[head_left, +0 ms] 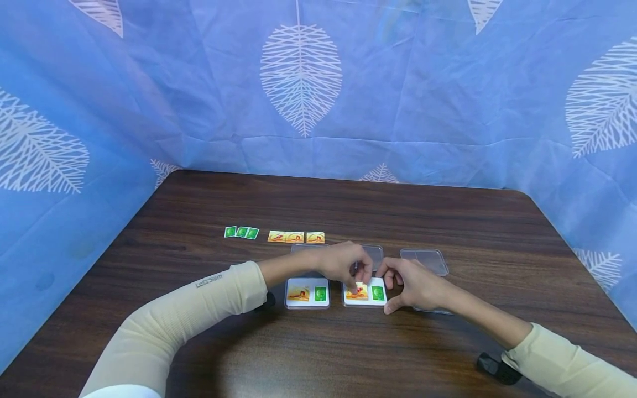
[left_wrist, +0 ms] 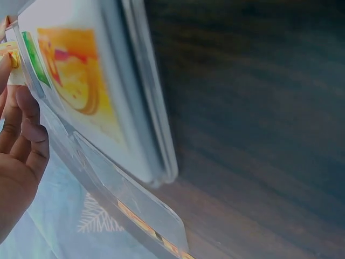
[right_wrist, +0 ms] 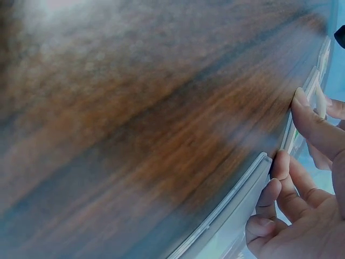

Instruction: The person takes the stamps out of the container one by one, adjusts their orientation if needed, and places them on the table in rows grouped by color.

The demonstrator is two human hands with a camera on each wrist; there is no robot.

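Note:
In the head view, a clear plastic case (head_left: 365,304) with a white insert lies before me, a green stamp-like card (head_left: 378,293) on its right side. My left hand (head_left: 345,262) is over its left side, pinching an orange stamp-like card (head_left: 356,292) between thumb and fingers. My right hand (head_left: 415,283) holds the case's right end, thumb at the near corner and index finger at the far one. To the left is a similar case (head_left: 307,305) with an orange card (head_left: 298,293) and a green card (head_left: 320,293).
Behind the cases lie clear lids (head_left: 424,261), one largely covered by my left hand. Another case (head_left: 433,311) shows partly under my right hand. Several green cards (head_left: 241,232) and orange cards (head_left: 286,236) lie farther back on the brown table (head_left: 308,354).

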